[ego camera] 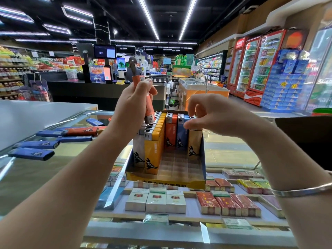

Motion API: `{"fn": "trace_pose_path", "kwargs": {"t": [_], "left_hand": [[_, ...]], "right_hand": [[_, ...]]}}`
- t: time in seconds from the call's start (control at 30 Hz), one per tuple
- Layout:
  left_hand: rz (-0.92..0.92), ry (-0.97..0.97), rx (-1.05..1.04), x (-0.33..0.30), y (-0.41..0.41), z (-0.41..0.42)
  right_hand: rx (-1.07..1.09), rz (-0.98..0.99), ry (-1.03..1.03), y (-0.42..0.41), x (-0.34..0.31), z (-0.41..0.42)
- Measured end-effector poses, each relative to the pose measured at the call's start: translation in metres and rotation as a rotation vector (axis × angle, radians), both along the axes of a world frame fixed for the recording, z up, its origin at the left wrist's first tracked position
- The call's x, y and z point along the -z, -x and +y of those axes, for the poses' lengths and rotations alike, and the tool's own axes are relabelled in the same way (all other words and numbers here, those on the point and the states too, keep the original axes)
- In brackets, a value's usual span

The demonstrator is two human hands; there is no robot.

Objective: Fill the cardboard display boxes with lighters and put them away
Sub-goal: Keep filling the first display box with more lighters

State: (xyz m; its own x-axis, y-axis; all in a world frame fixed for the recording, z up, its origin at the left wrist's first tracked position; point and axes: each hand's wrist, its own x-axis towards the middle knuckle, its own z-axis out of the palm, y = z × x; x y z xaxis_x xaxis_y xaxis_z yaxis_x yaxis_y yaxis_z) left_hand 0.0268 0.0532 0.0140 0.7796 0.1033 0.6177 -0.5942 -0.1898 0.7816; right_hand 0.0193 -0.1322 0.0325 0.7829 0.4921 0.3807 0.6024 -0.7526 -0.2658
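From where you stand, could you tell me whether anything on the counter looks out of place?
Yes. Several loose lighters, blue and one orange, lie flat and scattered on the glass counter left of the display box, not stood in rows. The box's front middle is unfilled, and its yellow front lip looks torn.

The display box (166, 180) is matt cardboard. The lighters (154, 141) in it are shiny plastic with metal tops. Under it, the surface (32, 173) is smooth, shiny glass.

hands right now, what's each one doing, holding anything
Left hand: closed around orange lighters, above the display box.
Right hand: fingertips pinched on the top of a yellow lighter in the box.
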Motion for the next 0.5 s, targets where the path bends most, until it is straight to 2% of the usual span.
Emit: {"fn": "trace_pose_path", "kwargs": {"t": [0.1, 0.17, 0.3, 0.4, 0.5], "left_hand": [[-0.032, 0.027, -0.029, -0.001, 0.001, 0.001], [-0.056, 0.064, -0.002, -0.003, 0.003, 0.003], [-0.063, 0.071, 0.138, -0.006, 0.007, 0.006], [-0.073, 0.089, 0.176, -0.006, 0.007, 0.006], [-0.041, 0.129, 0.190, -0.006, 0.007, 0.007]], "right_hand": [[-0.025, -0.137, -0.108, -0.002, 0.001, 0.003], [-0.074, -0.162, -0.206, -0.001, 0.001, 0.009], [-0.163, -0.134, -0.349, 0.003, 0.003, 0.020], [-0.214, -0.068, -0.421, 0.003, 0.004, 0.022], [-0.215, -0.084, -0.443, 0.002, 0.004, 0.022]]}}
